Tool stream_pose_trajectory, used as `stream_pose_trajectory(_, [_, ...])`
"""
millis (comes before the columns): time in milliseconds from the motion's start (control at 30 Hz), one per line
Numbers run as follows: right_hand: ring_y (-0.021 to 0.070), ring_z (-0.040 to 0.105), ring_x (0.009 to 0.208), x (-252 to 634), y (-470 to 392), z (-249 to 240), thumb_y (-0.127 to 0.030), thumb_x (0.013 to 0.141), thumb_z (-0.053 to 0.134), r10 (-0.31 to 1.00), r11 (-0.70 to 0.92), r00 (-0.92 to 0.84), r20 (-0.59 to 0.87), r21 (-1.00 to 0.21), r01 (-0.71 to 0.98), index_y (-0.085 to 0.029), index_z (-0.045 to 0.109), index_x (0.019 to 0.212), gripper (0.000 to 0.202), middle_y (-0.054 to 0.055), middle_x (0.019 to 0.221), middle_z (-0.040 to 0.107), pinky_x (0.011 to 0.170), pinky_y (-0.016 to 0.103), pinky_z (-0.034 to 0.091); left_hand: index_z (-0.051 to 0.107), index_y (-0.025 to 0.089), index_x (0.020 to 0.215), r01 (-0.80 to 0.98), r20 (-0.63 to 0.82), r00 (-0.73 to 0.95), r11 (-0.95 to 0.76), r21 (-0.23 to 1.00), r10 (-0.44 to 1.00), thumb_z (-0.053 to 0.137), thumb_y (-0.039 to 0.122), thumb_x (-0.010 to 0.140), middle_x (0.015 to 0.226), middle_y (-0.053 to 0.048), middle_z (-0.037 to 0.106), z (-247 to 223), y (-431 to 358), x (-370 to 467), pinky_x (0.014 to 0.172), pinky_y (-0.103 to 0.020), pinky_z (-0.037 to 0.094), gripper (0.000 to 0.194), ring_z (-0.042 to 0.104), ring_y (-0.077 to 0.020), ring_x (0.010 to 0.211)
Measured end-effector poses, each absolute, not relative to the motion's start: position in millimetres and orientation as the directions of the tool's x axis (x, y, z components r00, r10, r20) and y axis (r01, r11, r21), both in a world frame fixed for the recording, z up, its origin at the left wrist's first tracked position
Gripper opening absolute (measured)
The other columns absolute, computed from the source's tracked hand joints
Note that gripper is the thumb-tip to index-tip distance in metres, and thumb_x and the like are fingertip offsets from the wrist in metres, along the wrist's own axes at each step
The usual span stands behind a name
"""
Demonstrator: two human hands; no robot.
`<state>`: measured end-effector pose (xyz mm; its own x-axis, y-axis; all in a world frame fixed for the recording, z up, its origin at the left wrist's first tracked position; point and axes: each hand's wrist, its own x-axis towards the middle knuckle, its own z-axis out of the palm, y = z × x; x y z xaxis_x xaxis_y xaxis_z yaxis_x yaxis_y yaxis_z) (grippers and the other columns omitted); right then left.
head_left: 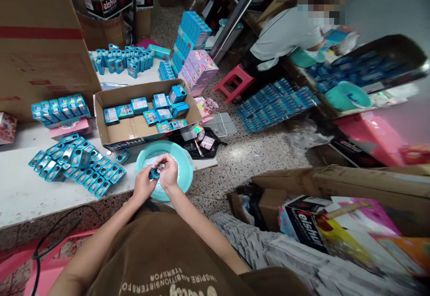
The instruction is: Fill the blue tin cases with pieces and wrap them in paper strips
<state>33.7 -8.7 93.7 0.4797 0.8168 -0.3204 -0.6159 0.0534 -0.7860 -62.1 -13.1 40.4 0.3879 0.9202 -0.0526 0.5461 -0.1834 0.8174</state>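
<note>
Over a teal basin (pixel 187 164), my left hand (pixel 144 184) is closed around a small blue box (pixel 153 173) with a dark round opening. My right hand (pixel 169 171) is at the box's opening, its fingers curled and pinched together, with small white pieces showing at the fingertips. Many more small white pieces lie in the basin below. Left of the basin, on the white table, is a group of similar blue boxes (pixel 90 170) with round holes facing up. A single blue box (pixel 122 156) lies between that group and the basin.
Behind the basin stands an open cardboard carton (pixel 134 128) with several blue boxes inside. More blue boxes (pixel 126 58) and purple boxes (pixel 198 67) stand farther back. A person in a white top (pixel 285 32) works at the right, near a pink stool (pixel 235 83). Cartons (pixel 302 222) crowd the lower right.
</note>
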Motion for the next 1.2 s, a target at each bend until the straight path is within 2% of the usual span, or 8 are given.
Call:
stream_pose_trajectory(233, [0.0115, 0.053, 0.051, 25, -13, 92, -0.040, 0.079, 0.047, 0.835, 0.046, 0.488, -0.254, -0.851, -0.523, -0.018, 0.055, 0.055, 0.034, -0.001, 0.051, 0.056, 0.056, 0.025, 0.042, 0.060, 0.020, 0.108, 0.518, -0.036, 0.359, -0.167, 0.839, 0.933, 0.058, 0.007, 0.064, 0.108, -0.006, 0.067, 41, -14, -62, 0.086, -0.036, 0.048, 0.045, 0.062, -0.0242, 0.099])
stream_pose_trajectory(400, [0.0108, 0.052, 0.053, 41, -18, 92, -0.042, 0.080, 0.043, 0.755, 0.148, 0.640, -0.141, -0.915, -0.376, -0.018, 0.052, 0.056, 0.035, -0.002, 0.053, 0.055, 0.056, 0.025, 0.042, 0.058, 0.021, 0.107, 0.455, 0.027, 0.350, -0.195, 0.869, 0.937, 0.061, 0.014, 0.069, 0.107, -0.005, 0.065, 39, -18, -81, 0.087, -0.034, 0.047, 0.039, 0.061, -0.0213, 0.098])
stream_pose_trajectory(500, [0.0107, 0.052, 0.052, 65, -25, 88, -0.047, 0.079, 0.044, 0.678, 0.194, 0.731, -0.079, -0.940, -0.282, -0.018, 0.053, 0.057, 0.037, -0.002, 0.052, 0.053, 0.056, 0.026, 0.042, 0.059, 0.019, 0.102, 0.501, 0.120, 0.152, -0.181, 0.846, 0.981, 0.064, 0.020, 0.070, 0.107, -0.007, 0.063, 25, -18, -118, 0.090, -0.036, 0.045, 0.032, 0.058, -0.0221, 0.101])
stream_pose_trajectory(700, [0.0096, 0.052, 0.048, 95, -48, 58, -0.051, 0.073, 0.053, 0.586, 0.059, 0.783, -0.209, -0.953, -0.299, -0.016, 0.054, 0.058, 0.038, -0.003, 0.052, 0.054, 0.053, 0.026, 0.043, 0.060, 0.018, 0.103, 0.651, 0.166, -0.391, 0.145, 0.745, 0.905, 0.066, 0.035, 0.071, 0.101, -0.009, 0.063, -20, 1, -206, 0.091, -0.040, 0.043, 0.037, 0.056, -0.0257, 0.100])
stream_pose_trajectory(900, [0.0108, 0.053, 0.049, 87, -61, 37, -0.052, 0.069, 0.057, 0.623, -0.082, 0.732, -0.275, -0.954, -0.289, -0.016, 0.055, 0.060, 0.037, -0.002, 0.052, 0.056, 0.052, 0.026, 0.044, 0.054, 0.016, 0.106, 0.595, 0.139, -0.534, 0.254, 0.762, 0.834, 0.067, 0.035, 0.069, 0.102, -0.011, 0.060, -46, 20, -239, 0.090, -0.041, 0.042, 0.044, 0.054, -0.0256, 0.099])
stream_pose_trajectory(1033, [0.0104, 0.053, 0.051, 82, -60, 36, -0.053, 0.070, 0.057, 0.669, -0.099, 0.689, -0.279, -0.952, -0.289, -0.015, 0.057, 0.061, 0.039, -0.001, 0.053, 0.057, 0.054, 0.025, 0.044, 0.046, 0.013, 0.114, 0.579, 0.270, -0.650, 0.233, 0.781, 0.710, 0.075, 0.041, 0.060, 0.111, -0.014, 0.051, -13, 9, -218, 0.098, -0.045, 0.035, 0.067, 0.046, -0.0278, 0.109])
stream_pose_trajectory(1100, [0.0105, 0.053, 0.051, 81, -59, 36, -0.053, 0.070, 0.057, 0.667, -0.111, 0.689, -0.284, -0.952, -0.285, -0.016, 0.056, 0.060, 0.039, -0.001, 0.053, 0.057, 0.053, 0.025, 0.044, 0.049, 0.016, 0.108, 0.517, 0.269, -0.640, 0.145, 0.843, 0.719, 0.071, 0.045, 0.065, 0.106, -0.011, 0.050, 30, -1, -196, 0.095, -0.043, 0.037, 0.057, 0.046, -0.0259, 0.105])
stream_pose_trajectory(1200, [0.0112, 0.053, 0.052, 78, -58, 34, -0.053, 0.069, 0.057, 0.650, -0.138, 0.700, -0.298, -0.951, -0.277, -0.016, 0.056, 0.060, 0.039, -0.001, 0.054, 0.056, 0.054, 0.025, 0.044, 0.056, 0.019, 0.094, 0.090, 0.093, -0.233, -0.074, 0.993, 0.968, 0.054, 0.047, 0.081, 0.089, -0.006, 0.055, 123, -17, -159, 0.081, -0.035, 0.044, 0.031, 0.053, -0.0189, 0.085])
